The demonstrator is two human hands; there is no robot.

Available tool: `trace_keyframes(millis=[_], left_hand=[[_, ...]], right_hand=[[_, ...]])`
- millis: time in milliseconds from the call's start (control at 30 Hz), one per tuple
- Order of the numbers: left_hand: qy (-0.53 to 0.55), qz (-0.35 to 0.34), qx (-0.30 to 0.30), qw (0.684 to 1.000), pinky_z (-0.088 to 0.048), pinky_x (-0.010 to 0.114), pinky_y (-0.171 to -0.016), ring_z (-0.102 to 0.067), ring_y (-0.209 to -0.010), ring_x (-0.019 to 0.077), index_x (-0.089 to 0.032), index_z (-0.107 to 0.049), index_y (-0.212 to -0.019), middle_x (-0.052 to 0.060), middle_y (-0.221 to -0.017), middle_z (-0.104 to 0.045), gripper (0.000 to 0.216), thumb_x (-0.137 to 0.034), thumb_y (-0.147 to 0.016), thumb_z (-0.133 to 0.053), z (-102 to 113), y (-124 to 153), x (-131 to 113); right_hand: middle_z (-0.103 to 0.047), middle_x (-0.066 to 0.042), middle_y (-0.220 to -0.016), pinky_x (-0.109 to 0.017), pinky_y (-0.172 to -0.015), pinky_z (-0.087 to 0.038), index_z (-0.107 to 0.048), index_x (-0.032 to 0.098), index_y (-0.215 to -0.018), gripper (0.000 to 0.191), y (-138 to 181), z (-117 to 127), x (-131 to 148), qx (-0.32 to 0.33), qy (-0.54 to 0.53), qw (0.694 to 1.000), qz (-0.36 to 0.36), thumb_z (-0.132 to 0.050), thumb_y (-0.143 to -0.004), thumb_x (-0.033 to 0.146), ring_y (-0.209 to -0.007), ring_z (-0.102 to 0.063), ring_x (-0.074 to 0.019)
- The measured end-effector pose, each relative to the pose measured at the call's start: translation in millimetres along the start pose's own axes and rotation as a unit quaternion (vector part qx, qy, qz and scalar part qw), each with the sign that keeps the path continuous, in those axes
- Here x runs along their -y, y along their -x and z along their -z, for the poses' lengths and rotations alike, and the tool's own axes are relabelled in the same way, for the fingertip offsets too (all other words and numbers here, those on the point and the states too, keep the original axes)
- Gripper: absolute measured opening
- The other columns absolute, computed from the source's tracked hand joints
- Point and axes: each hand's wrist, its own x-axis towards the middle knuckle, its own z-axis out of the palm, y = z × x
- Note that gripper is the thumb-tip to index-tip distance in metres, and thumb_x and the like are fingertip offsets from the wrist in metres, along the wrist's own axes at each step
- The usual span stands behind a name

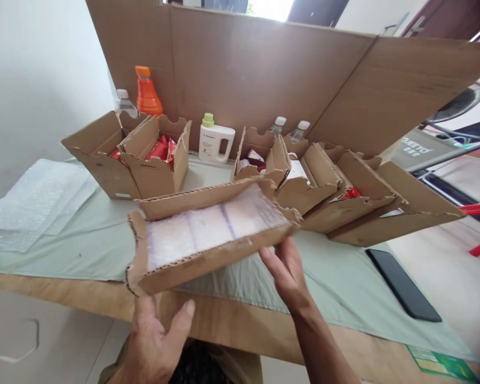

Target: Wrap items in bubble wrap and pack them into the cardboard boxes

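Note:
A long, open cardboard box [192,270] lined with clear bubble wrap [212,226] is tilted toward me above the table's front side. My right hand [286,272] grips its right near corner from below, the fingers partly hidden behind the cardboard. At the left end, my left hand [158,336] supports the box from beneath. Its thumb stands out to the side, and the other fingers are mostly hidden under the box.
Cardboard bins [160,176] with red packets stand back left; several more bins [308,200] stand right. Between them is a white jug [214,141]. Bubble wrap sheets [44,197] lie left, a black phone [402,285] right. A cardboard panel [244,69] closes the back.

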Motion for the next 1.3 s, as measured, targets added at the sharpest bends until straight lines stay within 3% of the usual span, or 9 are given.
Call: trace_keyframes(millis=[167, 333, 467, 633, 733, 800, 900, 1133, 1300], left_hand=[[0.001, -0.026, -0.002, 1.0, -0.016, 0.056, -0.134, -0.024, -0.162, 0.0345, -0.029, -0.01, -0.169, 0.012, -0.172, -0.03, 0.092, -0.031, -0.096, -0.066, -5, 2, 2], [-0.035, -0.057, 0.008, 0.998, -0.017, 0.064, -0.131, -0.011, -0.164, 0.0403, -0.039, -0.006, -0.169, 0.005, -0.18, 0.0, 0.097, -0.023, -0.094, -0.065, -23, 16, 12], [-0.033, -0.076, 0.019, 0.996, -0.02, 0.065, -0.131, -0.006, -0.165, 0.0402, -0.043, -0.007, -0.169, 0.002, -0.18, 0.006, 0.098, -0.019, -0.093, -0.065, -30, 14, 6], [-0.004, -0.091, 0.042, 0.995, -0.029, 0.067, -0.127, -0.004, -0.164, 0.0419, -0.04, -0.007, -0.169, 0.005, -0.18, 0.006, 0.098, -0.017, -0.092, -0.063, -45, 6, 3], [-0.001, -0.102, 0.064, 0.993, -0.032, 0.066, -0.126, -0.002, -0.165, 0.0413, -0.039, -0.008, -0.169, 0.007, -0.179, 0.005, 0.098, -0.016, -0.091, -0.064, -55, 0, 4], [-0.004, -0.101, 0.074, 0.992, -0.034, 0.063, -0.126, -0.003, -0.165, 0.0394, -0.041, -0.008, -0.168, 0.006, -0.179, 0.004, 0.098, -0.015, -0.092, -0.063, -61, -8, 3], [-0.012, -0.101, 0.09, 0.991, -0.034, 0.063, -0.125, -0.002, -0.165, 0.038, -0.041, -0.01, -0.168, 0.006, -0.179, 0.007, 0.096, -0.015, -0.092, -0.062, -72, -31, 0], [-0.029, -0.146, 0.12, 0.981, -0.033, 0.064, -0.125, -0.006, -0.165, 0.0374, -0.033, -0.017, -0.167, 0.014, -0.178, 0.004, 0.094, -0.016, -0.086, -0.062, -108, -106, 12], [-0.046, -0.173, 0.136, 0.974, -0.033, 0.063, -0.125, -0.011, -0.165, 0.0375, -0.033, -0.026, -0.165, 0.013, -0.179, 0.004, 0.091, -0.016, -0.084, -0.063, -118, -127, 24]], right_hand=[[-0.047, -0.008, -0.163, -0.045, -0.125, -0.037, -0.038, 0.025, -0.16, 0.071, -87, -46, -1, 0.079, -0.05, 0.994, 0.048, -0.053, -0.099, 0.058, -0.148, -0.047, -0.0268], [-0.03, -0.011, -0.172, -0.046, -0.132, -0.023, -0.027, 0.018, -0.166, 0.089, -117, -75, -6, 0.051, -0.002, 0.998, 0.037, -0.038, -0.098, 0.074, -0.159, -0.03, -0.0261], [-0.025, -0.012, -0.174, -0.049, -0.133, -0.018, -0.023, 0.018, -0.167, 0.096, -116, -83, -4, 0.031, 0.03, 0.998, 0.034, -0.028, -0.096, 0.083, -0.162, -0.022, -0.0269], [-0.034, -0.013, -0.17, -0.047, -0.133, -0.02, -0.042, 0.017, -0.159, 0.09, -103, -87, -15, -0.01, 0.0, 0.999, 0.044, -0.031, -0.097, 0.082, -0.16, -0.026, -0.0279], [-0.048, -0.012, -0.161, -0.046, -0.124, -0.037, -0.059, 0.021, -0.143, 0.078, -83, -94, -37, -0.053, -0.093, 0.994, -0.019, -0.035, -0.098, 0.079, -0.151, -0.042, -0.0281], [-0.061, -0.015, -0.147, -0.049, -0.109, -0.052, -0.066, 0.02, -0.129, 0.071, -69, -99, -54, -0.072, -0.131, 0.986, -0.078, -0.034, -0.098, 0.076, -0.135, -0.058, -0.0305], [-0.069, -0.017, -0.129, -0.047, -0.095, -0.058, -0.066, 0.019, -0.119, 0.065, -57, -104, -71, -0.088, -0.145, 0.978, -0.12, -0.037, -0.098, 0.072, -0.118, -0.066, -0.0304], [-0.071, -0.012, -0.119, -0.04, -0.091, -0.055, -0.066, 0.02, -0.115, 0.057, -56, -104, -74, -0.141, -0.158, 0.965, -0.156, -0.043, -0.095, 0.068, -0.108, -0.065, -0.0252], [-0.072, -0.011, -0.119, -0.037, -0.09, -0.055, -0.067, 0.02, -0.117, 0.055, -54, -102, -73, -0.137, -0.181, 0.96, -0.162, -0.045, -0.096, 0.066, -0.109, -0.066, -0.024]])
